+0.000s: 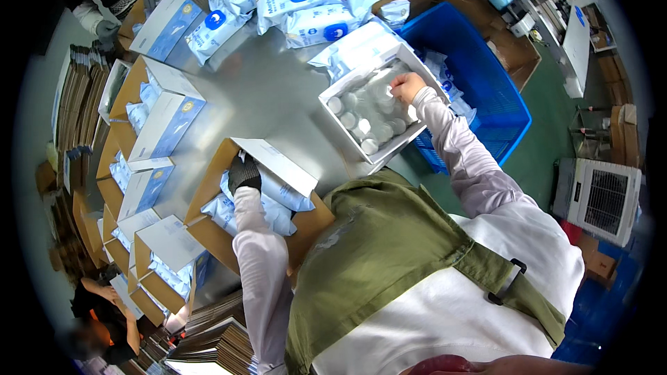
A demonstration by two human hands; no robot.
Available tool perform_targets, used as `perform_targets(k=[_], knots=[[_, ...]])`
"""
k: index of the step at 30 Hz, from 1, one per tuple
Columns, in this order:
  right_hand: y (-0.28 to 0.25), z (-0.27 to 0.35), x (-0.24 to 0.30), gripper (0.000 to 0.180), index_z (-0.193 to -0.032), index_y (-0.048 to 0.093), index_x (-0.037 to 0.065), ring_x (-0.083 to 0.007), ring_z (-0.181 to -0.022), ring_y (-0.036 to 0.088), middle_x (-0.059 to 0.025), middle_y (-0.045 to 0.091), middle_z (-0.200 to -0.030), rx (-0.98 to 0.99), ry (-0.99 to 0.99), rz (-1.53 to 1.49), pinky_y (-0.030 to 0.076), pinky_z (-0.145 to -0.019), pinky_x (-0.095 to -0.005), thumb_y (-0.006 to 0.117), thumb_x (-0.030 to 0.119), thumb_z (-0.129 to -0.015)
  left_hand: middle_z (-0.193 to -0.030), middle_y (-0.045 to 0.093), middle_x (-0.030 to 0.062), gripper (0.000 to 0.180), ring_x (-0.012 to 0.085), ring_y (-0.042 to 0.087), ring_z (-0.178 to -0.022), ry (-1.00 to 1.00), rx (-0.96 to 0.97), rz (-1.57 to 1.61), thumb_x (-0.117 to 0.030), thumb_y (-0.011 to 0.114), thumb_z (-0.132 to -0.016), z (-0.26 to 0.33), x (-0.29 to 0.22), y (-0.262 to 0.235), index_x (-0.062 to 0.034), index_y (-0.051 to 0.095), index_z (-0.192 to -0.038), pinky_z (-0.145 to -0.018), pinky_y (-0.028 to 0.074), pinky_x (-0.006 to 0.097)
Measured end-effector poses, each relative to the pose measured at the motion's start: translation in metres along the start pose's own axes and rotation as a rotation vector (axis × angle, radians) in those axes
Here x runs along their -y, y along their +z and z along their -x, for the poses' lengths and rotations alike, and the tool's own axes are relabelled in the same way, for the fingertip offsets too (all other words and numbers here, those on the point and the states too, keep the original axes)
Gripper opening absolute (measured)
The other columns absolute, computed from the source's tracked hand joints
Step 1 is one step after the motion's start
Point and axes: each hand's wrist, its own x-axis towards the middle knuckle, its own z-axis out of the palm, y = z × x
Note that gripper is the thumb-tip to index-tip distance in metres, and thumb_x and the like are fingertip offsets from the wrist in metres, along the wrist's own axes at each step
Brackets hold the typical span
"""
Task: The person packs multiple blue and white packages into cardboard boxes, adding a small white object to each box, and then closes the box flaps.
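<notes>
Two hands: both at work, one in each box, on the steel table (pixel 278 97).
Landmark: the open cardboard box (pixel 215 229) in front of the person.
Left hand (pixel 244 172): gloved, inside that box, fingers curled down onto a white pouch (pixel 274 198); whether they grip it I cannot tell.
Pouch: lies in the cardboard box, under its raised flap.
White box (pixel 379 107): up and right of the cardboard box, full of small bottles (pixel 361 121) standing upright.
Right hand (pixel 406 87): bare, at the white box's far side, fingertips pinched together on something small among the bottles.
Blue crate (pixel 479 90): further right, touching the white box.
Doing it well, in my judgement: steady the pouch flat with the left hand, and lift one bottle straight up so its neighbours stay upright.
</notes>
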Motion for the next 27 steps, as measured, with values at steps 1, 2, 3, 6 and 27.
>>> perform_targets(k=[1,2,3,6,27], knots=[[-0.007,-0.003,-0.002,0.008,-0.073,0.062,0.003,-0.0123,-0.049,0.05,-0.003,0.057,-0.06,-0.011,0.03,-0.038,0.041,-0.046,-0.0263,0.062,0.009,-0.068,-0.12,0.048,0.0232,0.058,0.0391,0.045,-0.11,-0.051,0.005,0.101,-0.045,0.042,-0.085,0.017,-0.006,-0.014,0.0018,0.045,-0.12,-0.092,0.036,0.041],[-0.009,-0.012,-0.02,0.008,-0.071,0.061,0.004,-0.0118,-0.048,0.05,-0.003,0.057,-0.061,-0.106,-0.011,-0.011,0.039,-0.045,-0.0259,0.061,0.012,-0.071,-0.121,0.047,0.0234,0.058,0.0381,0.044,-0.112,0.013,-0.037,0.071,-0.043,0.044,-0.084,0.027,-0.014,-0.019,0.0021,0.044,-0.12,-0.094,0.035,0.04],[-0.009,-0.01,-0.022,0.009,-0.072,0.061,0.004,-0.0118,-0.048,0.05,-0.0033,0.057,-0.061,-0.167,-0.102,0.024,0.039,-0.045,-0.0258,0.06,0.013,-0.072,-0.122,0.046,0.0236,0.059,0.0371,0.043,-0.113,0.06,-0.088,0.037,-0.042,0.046,-0.083,0.039,-0.012,-0.024,0.0024,0.043,-0.121,-0.095,0.034,0.039],[-0.003,-0.003,-0.017,0.013,-0.077,0.057,0.004,-0.0127,-0.052,0.051,-0.0049,0.056,-0.063,-0.27,-0.315,0.039,0.039,-0.048,-0.0254,0.056,0.017,-0.081,-0.117,0.05,0.0232,0.053,0.0339,0.046,-0.113,0.17,-0.201,0.197,-0.031,0.058,-0.078,0.055,0.012,-0.026,0.0032,0.047,-0.118,-0.096,0.035,0.037],[0.207,0.15,0.178,0.016,-0.079,0.048,0.004,-0.0075,-0.068,0.053,-0.0032,0.057,-0.076,0.743,-0.591,-0.343,0.044,-0.061,-0.0222,0.061,-0.003,-0.074,-0.104,0.059,0.0166,0.042,0.0251,0.057,-0.097,0.107,-0.57,0.891,-0.012,0.066,-0.075,0.19,0.042,-0.039,0.0023,0.051,-0.111,-0.083,0.044,0.033]])
